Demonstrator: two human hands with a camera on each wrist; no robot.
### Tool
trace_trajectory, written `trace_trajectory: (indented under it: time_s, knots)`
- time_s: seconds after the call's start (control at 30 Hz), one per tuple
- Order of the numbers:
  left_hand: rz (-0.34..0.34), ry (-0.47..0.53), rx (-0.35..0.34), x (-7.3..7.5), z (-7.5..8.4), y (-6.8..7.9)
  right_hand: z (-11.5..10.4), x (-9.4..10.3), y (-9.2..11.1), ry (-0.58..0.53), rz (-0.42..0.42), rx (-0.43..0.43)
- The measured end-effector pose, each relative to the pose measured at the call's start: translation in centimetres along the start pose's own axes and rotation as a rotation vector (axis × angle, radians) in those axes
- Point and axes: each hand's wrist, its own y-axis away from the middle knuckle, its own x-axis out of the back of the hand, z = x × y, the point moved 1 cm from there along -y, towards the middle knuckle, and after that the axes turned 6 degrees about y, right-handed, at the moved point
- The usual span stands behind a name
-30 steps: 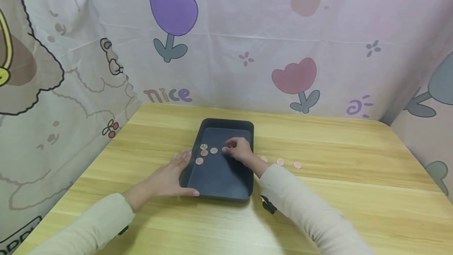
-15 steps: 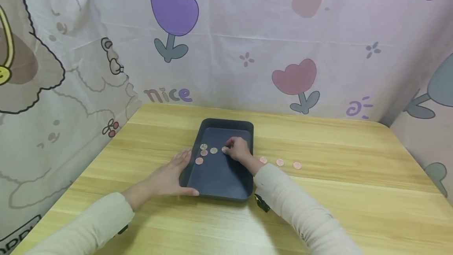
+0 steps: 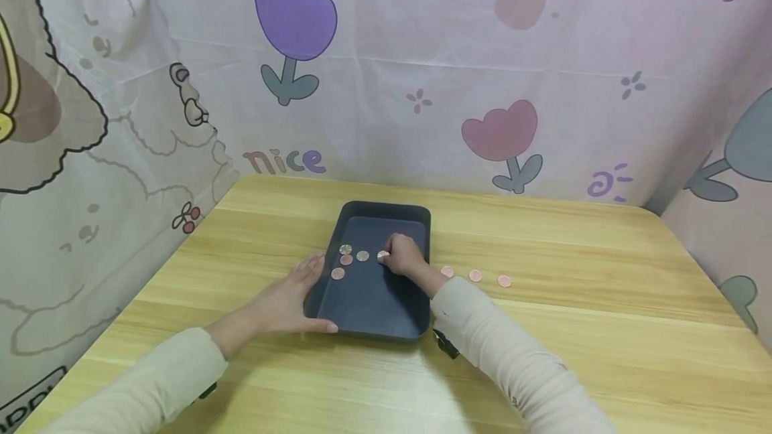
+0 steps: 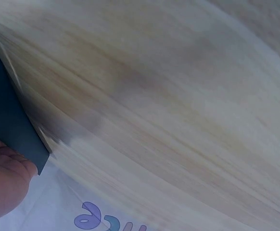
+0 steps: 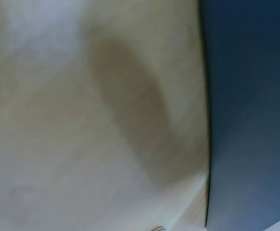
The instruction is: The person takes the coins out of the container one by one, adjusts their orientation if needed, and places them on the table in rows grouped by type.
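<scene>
A dark rectangular tray (image 3: 374, 307) lies on the wooden table. My left hand (image 3: 295, 297) rests along its left wall, fingers extended, with the thumb spread at the near left corner. Inside the tray my right hand (image 3: 405, 255) has its fingers bent down and pinches a coin (image 3: 382, 256) at the tray floor. Left of that coin lies a gold-coloured coin (image 3: 362, 256). Farther left are another gold-coloured coin (image 3: 345, 249) and two copper-coloured ones, the nearest to me being a copper coin (image 3: 338, 274). In the left wrist view some fingers (image 4: 10, 168) touch the tray wall (image 4: 15, 115).
Right of the tray, three copper-coloured coins lie in a row on the table (image 3: 579, 347): a near coin (image 3: 447, 272) beside my right wrist, a middle coin (image 3: 475, 276) and a far coin (image 3: 504, 281). A printed cloth (image 3: 386, 32) hangs behind the table.
My right fingers have lowered and drawn together on the coin, and the right forearm has shifted slightly left. The left hand and the tray stay in place.
</scene>
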Motion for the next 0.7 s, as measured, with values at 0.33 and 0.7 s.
trace_trajectory:
  time_s: [0.33, 0.7]
  knots:
    - [0.006, 0.009, -0.013, -0.2, -0.2, -0.1, 0.9, 0.6, 0.4, -0.212, 0.053, -0.036]
    - [0.021, -0.001, -0.038, -0.1, -0.1, 0.0, 1.8, 2.7, 1.4, -0.638, 0.008, -0.119]
